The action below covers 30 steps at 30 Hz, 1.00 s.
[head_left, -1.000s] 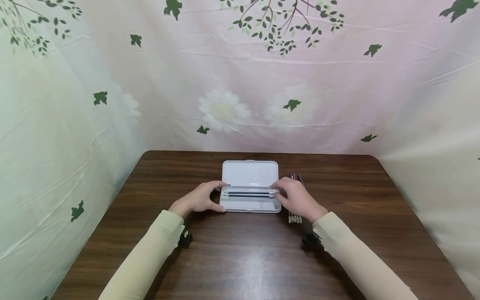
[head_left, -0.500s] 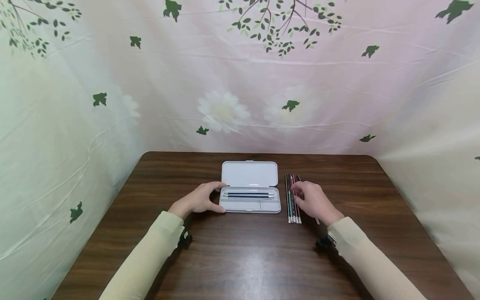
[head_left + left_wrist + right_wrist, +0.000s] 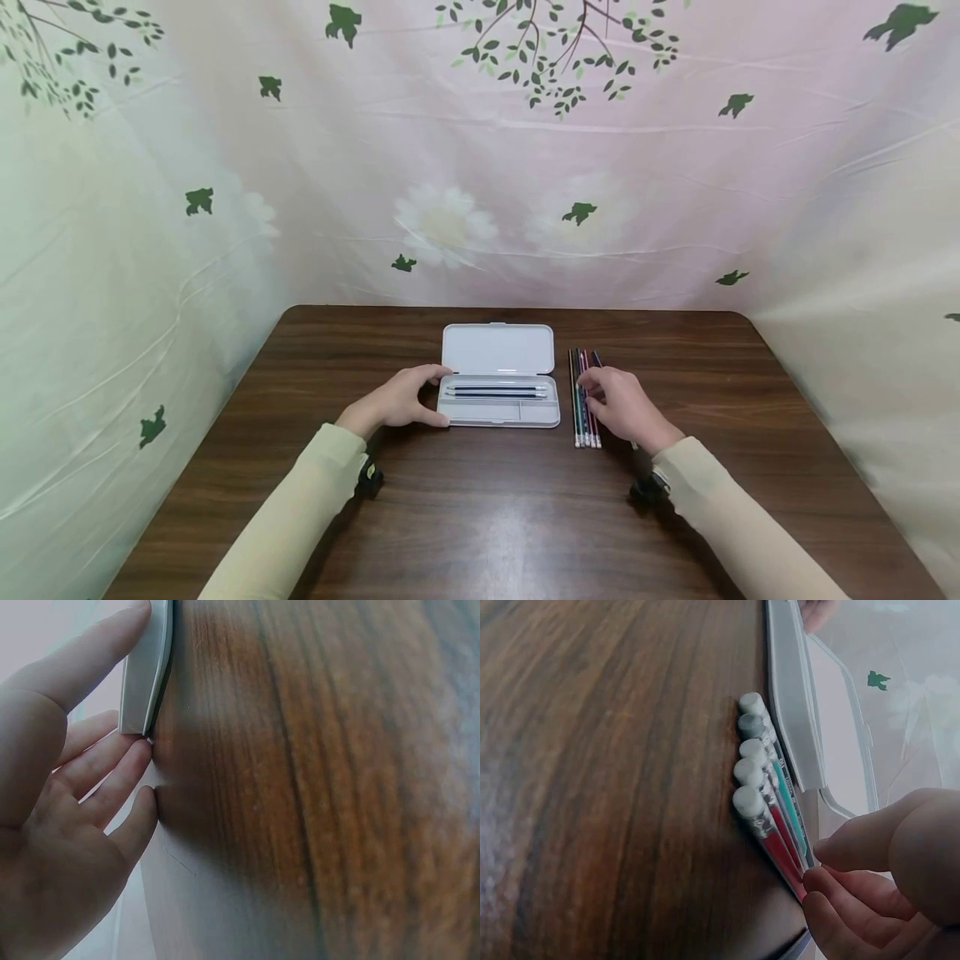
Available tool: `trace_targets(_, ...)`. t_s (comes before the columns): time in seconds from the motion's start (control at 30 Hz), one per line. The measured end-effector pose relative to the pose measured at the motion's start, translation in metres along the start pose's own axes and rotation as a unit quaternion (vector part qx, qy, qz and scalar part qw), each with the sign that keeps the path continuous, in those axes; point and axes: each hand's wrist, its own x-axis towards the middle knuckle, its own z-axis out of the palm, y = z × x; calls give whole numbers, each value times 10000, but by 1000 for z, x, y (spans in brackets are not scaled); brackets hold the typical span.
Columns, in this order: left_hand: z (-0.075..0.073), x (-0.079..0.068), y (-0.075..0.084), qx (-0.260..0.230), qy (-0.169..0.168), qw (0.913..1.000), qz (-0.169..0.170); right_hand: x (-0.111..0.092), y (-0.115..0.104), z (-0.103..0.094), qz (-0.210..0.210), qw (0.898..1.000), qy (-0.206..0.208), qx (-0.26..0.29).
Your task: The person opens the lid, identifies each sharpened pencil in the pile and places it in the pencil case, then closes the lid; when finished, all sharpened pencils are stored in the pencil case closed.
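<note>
A white pencil case (image 3: 480, 412) lies with its lid (image 3: 498, 349) folded back on the table. Two dark pencils (image 3: 497, 392) rest side by side in its rear compartment. My left hand (image 3: 401, 397) holds the case's left end, thumb at the front corner and fingers at the back one. Right of the case, several pencils (image 3: 579, 417) lie in a row, white erasers (image 3: 748, 801) mostly, toward me. Over this row, my right hand (image 3: 622, 406) pinches at a red pencil (image 3: 782, 855) with thumb and fingertips; the gripped part is hidden.
One dark pencil (image 3: 597, 358) lies apart under the right hand, at a slant. The case has a small front-right compartment (image 3: 531, 411). A printed cloth (image 3: 495, 275) hangs behind the brown wooden table (image 3: 480, 517).
My right hand has gone from the case's right end to the row of pencils, leaving two pencils inside the case. The left hand keeps its place.
</note>
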Motion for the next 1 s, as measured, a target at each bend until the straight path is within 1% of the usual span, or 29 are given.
trace_targets(0.27,0,2,-2,26,9,10000,-36,2,-1,-2,29,9999,4,-144)
trace_targets(0.43,0,2,-2,65,-3,10000,-37,3,-1,0,107,9995,36,-279)
trace_targets(0.7,0,0,0,-22,-10,10000,-32,6,-1,4,100,9995,84,-283)
trace_targets(0.9,0,1,1,-10,-16,10000,-77,7,-4,2,91,9981,105,-605)
trace_targets(1.0,0,1,1,-7,-14,9999,-99,8,-6,2,114,9971,52,-755)
